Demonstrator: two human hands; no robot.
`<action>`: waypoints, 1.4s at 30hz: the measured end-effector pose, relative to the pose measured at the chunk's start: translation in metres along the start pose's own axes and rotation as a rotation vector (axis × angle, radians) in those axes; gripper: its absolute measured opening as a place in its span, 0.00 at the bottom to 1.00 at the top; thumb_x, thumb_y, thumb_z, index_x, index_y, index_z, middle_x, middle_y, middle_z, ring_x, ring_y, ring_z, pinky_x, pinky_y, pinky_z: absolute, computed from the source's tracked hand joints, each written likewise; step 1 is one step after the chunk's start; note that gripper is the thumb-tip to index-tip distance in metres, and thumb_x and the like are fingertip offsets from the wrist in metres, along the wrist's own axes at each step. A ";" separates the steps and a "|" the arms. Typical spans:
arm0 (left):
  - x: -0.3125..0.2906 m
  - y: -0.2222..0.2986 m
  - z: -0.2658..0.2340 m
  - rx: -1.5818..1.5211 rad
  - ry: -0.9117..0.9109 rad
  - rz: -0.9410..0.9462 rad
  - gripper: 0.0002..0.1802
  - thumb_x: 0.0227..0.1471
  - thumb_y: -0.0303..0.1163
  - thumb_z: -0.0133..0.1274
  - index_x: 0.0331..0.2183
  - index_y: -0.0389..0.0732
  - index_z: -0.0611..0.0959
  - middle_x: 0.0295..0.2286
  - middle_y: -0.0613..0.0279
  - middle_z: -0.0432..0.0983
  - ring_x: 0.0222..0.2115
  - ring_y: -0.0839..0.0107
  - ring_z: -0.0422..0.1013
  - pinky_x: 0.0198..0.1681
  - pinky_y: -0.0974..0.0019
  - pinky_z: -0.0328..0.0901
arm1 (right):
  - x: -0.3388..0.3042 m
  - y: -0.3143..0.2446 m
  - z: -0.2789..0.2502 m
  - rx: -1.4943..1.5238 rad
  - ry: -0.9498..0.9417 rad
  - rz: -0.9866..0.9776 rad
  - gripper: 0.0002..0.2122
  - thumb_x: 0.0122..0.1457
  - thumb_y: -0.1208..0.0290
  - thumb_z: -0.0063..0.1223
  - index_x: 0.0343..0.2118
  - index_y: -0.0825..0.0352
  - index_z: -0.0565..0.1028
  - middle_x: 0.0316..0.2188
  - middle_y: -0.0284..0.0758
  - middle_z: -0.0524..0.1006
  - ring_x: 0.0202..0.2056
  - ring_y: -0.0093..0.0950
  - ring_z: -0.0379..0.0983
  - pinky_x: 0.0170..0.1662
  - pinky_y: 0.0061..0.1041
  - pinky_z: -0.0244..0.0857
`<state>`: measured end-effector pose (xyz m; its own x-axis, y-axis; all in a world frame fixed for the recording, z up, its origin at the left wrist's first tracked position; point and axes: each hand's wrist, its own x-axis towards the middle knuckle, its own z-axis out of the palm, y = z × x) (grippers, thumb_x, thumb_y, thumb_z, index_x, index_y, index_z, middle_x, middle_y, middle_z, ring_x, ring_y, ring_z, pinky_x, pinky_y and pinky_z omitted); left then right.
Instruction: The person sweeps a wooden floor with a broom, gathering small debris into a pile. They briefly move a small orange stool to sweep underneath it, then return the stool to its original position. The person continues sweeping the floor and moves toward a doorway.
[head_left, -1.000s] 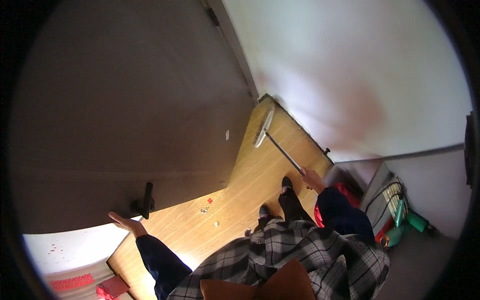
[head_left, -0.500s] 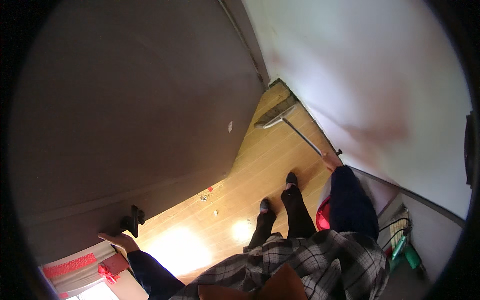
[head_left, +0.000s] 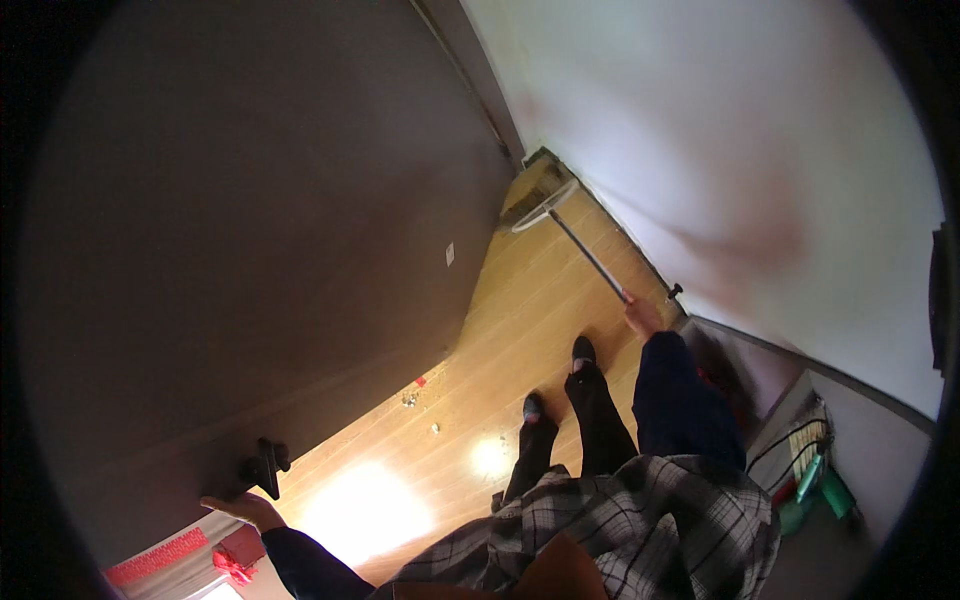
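Wooden flooring (head_left: 520,330) is running between the dark door (head_left: 250,250) and the white wall (head_left: 720,130). Your right hand (head_left: 640,316) is clenching the mop handle (head_left: 590,258), its flat pale head (head_left: 545,205) reaching the far corner. Keep the head flat and drawing along the boards. Your left hand (head_left: 245,508) is hovering by the door handle (head_left: 265,466), seemingly released.

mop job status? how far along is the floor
Done: cannot tell which boards are wiped. In hand: right hand holds the mop handle, mop head in the far corner; left hand by the door handle. Left: small debris on the floor near the door.
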<state>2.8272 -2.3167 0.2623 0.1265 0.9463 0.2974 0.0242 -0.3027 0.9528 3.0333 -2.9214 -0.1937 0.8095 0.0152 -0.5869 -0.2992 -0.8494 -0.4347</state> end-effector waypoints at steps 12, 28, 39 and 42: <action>0.023 -0.001 -0.044 0.074 0.012 0.093 0.51 0.55 0.70 0.35 0.61 0.34 0.58 0.60 0.49 0.55 0.59 0.55 0.55 0.64 0.51 0.47 | -0.075 -0.022 -0.019 -0.160 0.102 -0.260 0.21 0.62 0.62 0.43 0.60 0.45 0.65 0.27 0.47 0.78 0.27 0.48 0.75 0.28 0.44 0.67; 0.035 -0.009 -0.061 0.058 -0.022 0.129 0.53 0.52 0.72 0.38 0.62 0.35 0.57 0.61 0.50 0.54 0.61 0.54 0.52 0.65 0.52 0.45 | -0.069 -0.030 -0.012 -0.028 -0.060 -0.158 0.22 0.61 0.65 0.38 0.60 0.49 0.65 0.36 0.50 0.78 0.37 0.50 0.75 0.40 0.47 0.68; 0.036 -0.011 -0.046 0.013 -0.007 0.075 0.55 0.51 0.72 0.40 0.61 0.32 0.59 0.60 0.48 0.56 0.60 0.54 0.54 0.65 0.52 0.47 | -0.088 0.014 0.000 0.342 -0.279 0.152 0.21 0.64 0.68 0.35 0.60 0.58 0.66 0.12 0.29 0.61 0.09 0.21 0.57 0.11 0.28 0.49; 0.043 -0.012 -0.058 0.046 0.013 0.129 0.55 0.51 0.72 0.40 0.61 0.33 0.59 0.60 0.49 0.56 0.60 0.54 0.55 0.64 0.51 0.48 | -0.112 0.010 -0.038 0.001 -0.200 0.024 0.19 0.63 0.63 0.39 0.56 0.54 0.70 0.31 0.46 0.78 0.31 0.42 0.76 0.35 0.40 0.68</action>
<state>2.7751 -2.2654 0.2673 0.1188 0.9006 0.4182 0.0545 -0.4264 0.9029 2.9587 -2.9518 -0.1060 0.6860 0.0992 -0.7208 -0.3178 -0.8503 -0.4194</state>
